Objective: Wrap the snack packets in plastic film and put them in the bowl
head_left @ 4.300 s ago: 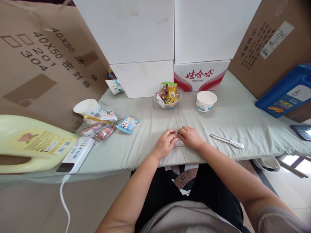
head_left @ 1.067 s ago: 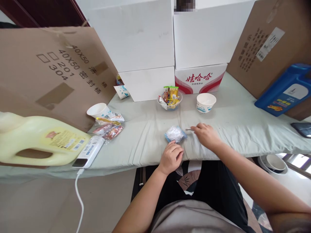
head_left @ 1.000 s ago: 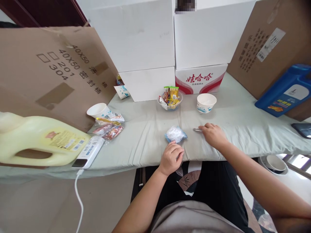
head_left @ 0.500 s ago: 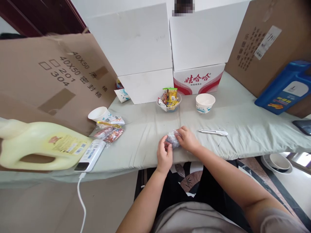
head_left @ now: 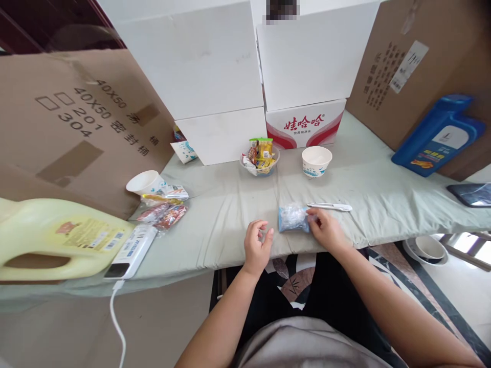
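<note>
Near the front of the table, my right hand pinches the right end of a small clear-and-blue plastic packet, which looks crinkled and shiny. My left hand is left of the packet and apart from it, its fingers loosely curled and spread from the thumb, holding nothing. Just beyond the right hand lies a slim white utility knife. Farther back stand a clear bowl of wrapped snacks and a white paper bowl with a blue pattern.
White boxes line the back. At left are a cardboard box, a pale yellow jug, a white power bank with a cable, a tipped paper cup and snack packets. A blue bottle and phone lie right.
The plastic packet has moved right with my right hand, out from between both hands. My left hand has let go of it and opened. The view has shifted slightly.
</note>
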Demonstrator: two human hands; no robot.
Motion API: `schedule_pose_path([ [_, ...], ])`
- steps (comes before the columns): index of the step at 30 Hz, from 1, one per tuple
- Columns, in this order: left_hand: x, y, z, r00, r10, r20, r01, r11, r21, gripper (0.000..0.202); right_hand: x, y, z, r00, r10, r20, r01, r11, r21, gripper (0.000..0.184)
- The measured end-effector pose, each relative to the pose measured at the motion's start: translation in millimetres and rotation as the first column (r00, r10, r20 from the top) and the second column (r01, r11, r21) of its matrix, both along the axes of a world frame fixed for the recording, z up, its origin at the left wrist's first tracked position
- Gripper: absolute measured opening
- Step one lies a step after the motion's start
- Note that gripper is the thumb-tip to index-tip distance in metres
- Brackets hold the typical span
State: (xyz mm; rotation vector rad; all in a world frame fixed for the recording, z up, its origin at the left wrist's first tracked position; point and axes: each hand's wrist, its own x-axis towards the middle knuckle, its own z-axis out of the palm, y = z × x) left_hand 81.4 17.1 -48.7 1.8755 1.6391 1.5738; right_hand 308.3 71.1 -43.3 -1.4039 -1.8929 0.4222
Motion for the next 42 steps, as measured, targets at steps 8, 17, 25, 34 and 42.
schedule_pose_path([
  [8, 9.6, 17.0, 17.9, 0.978, -0.137, -0.155, 0.117, 0.984, -0.133, 0.041, -15.4, -9.0, -1.0, 0.972, 0.234, -0.030, -0.233, 0.972, 0.021, 0.023],
  [17, -60.6, 10.3, 0.2, 0.931, 0.364, 0.033, -0.341, 0.896, -0.284, 0.011, -12.3, -4.8, -7.7, 0.984, -0.079, -0.163, 0.084, 0.996, 0.021, 0.022],
  [25, -45.5, -24.4, 27.1, 0.946, 0.199, -0.255, -0.158, 0.972, 0.172, 0.012, -15.4, -24.5, 8.7, 0.983, -0.036, -0.178, 0.097, 0.934, 0.344, 0.022],
  [34, -30.7, 10.6, 22.8, 0.851, -0.049, -0.524, 0.048, 0.999, -0.015, 0.025, -49.5, -26.2, 10.3, 0.937, 0.279, 0.210, -0.308, 0.943, 0.123, 0.035],
  [42, -36.3, 34.9, 21.8, 0.771, -0.045, -0.635, -0.021, 0.995, -0.096, 0.025, -51.0, 6.0, 10.0, 0.893, 0.129, 0.432, -0.160, 0.987, 0.036, 0.049],
])
